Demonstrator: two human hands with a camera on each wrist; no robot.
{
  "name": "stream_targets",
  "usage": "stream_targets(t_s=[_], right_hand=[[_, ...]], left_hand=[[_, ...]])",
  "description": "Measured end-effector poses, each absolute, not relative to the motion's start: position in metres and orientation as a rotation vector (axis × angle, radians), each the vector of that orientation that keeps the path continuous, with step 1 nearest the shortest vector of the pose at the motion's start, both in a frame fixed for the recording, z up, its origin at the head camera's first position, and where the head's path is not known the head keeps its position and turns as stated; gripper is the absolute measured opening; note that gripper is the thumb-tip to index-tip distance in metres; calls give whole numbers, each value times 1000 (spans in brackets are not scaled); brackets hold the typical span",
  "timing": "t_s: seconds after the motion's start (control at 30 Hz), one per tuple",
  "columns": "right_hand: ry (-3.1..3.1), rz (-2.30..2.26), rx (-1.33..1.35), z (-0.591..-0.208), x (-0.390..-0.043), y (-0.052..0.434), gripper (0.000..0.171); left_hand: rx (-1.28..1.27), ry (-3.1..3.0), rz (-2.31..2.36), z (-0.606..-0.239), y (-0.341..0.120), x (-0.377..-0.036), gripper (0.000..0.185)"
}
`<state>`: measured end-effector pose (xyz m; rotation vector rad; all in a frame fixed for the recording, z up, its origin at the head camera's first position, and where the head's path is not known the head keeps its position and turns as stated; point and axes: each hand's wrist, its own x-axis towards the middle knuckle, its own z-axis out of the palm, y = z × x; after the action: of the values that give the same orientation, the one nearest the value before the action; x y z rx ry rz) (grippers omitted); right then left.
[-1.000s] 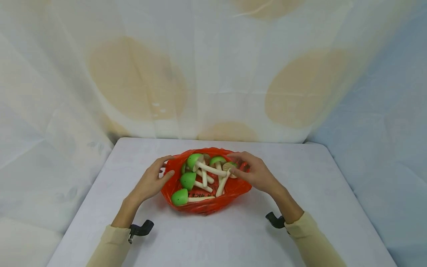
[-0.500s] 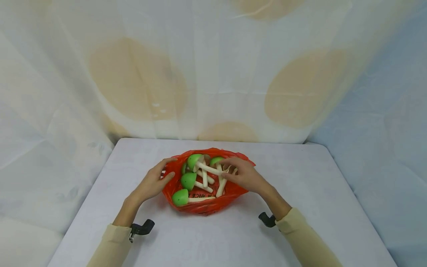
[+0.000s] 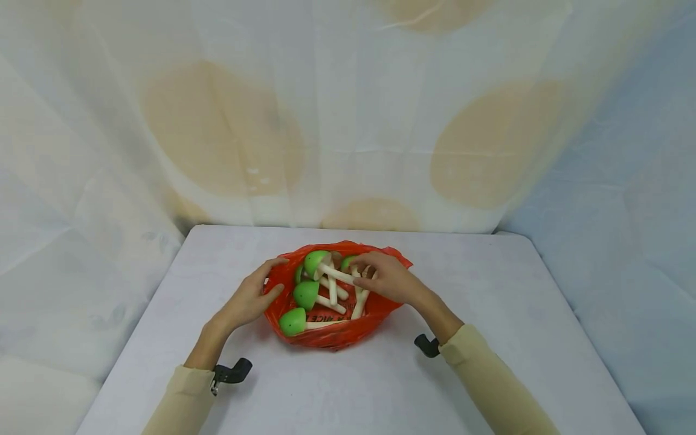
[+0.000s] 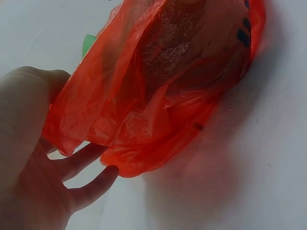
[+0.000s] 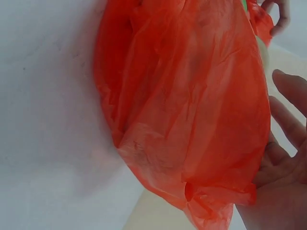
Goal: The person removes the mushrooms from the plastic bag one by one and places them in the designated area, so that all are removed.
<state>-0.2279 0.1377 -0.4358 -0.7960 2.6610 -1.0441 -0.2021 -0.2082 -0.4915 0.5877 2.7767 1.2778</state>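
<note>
Beyond beige sleeves (image 3: 484, 374) and black wrist mounts (image 3: 234, 371), the red bag (image 3: 331, 339) of green-capped mushrooms (image 3: 306, 295) sits mid-table. The left hand (image 3: 250, 296), thumb and fingers apart, touches its rim; any grip is unclear. The right hand (image 3: 388, 278), fingers parted, holding nothing, covers some stems. Spotted cloth (image 3: 375, 121) hangs behind.

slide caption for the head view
Left hand at the rim of a red bag, right hand over its green-capped mushrooms

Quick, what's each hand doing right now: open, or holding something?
Left hand: loosely holding the red bag by its edge.
Right hand: open over the mushrooms; whether it touches one can't be told.
</note>
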Motion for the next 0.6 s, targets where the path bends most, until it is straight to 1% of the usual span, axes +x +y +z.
stream_targets(t_s=[0.23,0.6], right_hand=[[2633,-990,-765,-437,-235,131,41],[2693,-895,-733,-448,-241,125,37]], left_hand=[[588,2790,1265,-492,-208,-203,59],[598,2795,1267,-493,-206,-204,60]])
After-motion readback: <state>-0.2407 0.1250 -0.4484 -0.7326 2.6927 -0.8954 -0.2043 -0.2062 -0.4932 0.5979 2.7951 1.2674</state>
